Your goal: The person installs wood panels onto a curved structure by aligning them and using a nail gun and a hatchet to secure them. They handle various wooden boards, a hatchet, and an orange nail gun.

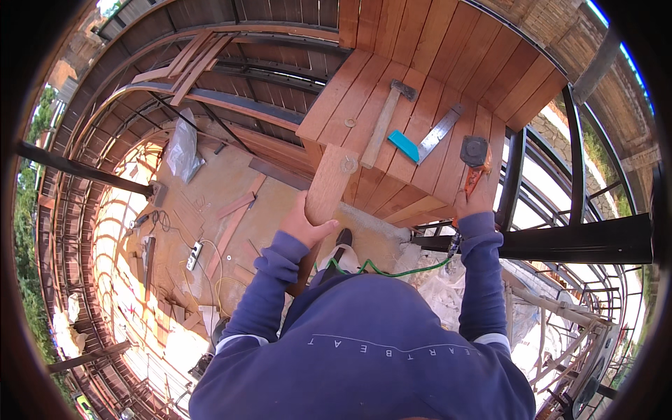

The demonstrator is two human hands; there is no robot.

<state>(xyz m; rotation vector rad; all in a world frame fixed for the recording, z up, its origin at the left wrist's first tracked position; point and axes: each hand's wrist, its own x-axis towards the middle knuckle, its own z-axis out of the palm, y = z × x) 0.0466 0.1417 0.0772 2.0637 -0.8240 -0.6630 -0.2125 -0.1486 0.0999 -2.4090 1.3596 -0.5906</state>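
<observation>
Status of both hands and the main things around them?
Left hand: closed on wooden board
Right hand: closed around orange power tool
Orange power tool: whether running, unclear
Hammer: lying on planks
Teal-handled square: lying flat
Green hose: slack, wavy
Plastic sheet: crumpled, on floor

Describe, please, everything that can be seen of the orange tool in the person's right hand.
The orange tool has a blocky dark cap at its far end and an orange body, perhaps plastic or painted metal. The right hand grips it, hiding much of the handle. Nearer the person, a metallic fitting and a green hose appear to connect to it. It is over the right part of the reddish wooden bench; whether they touch is unclear.
</observation>
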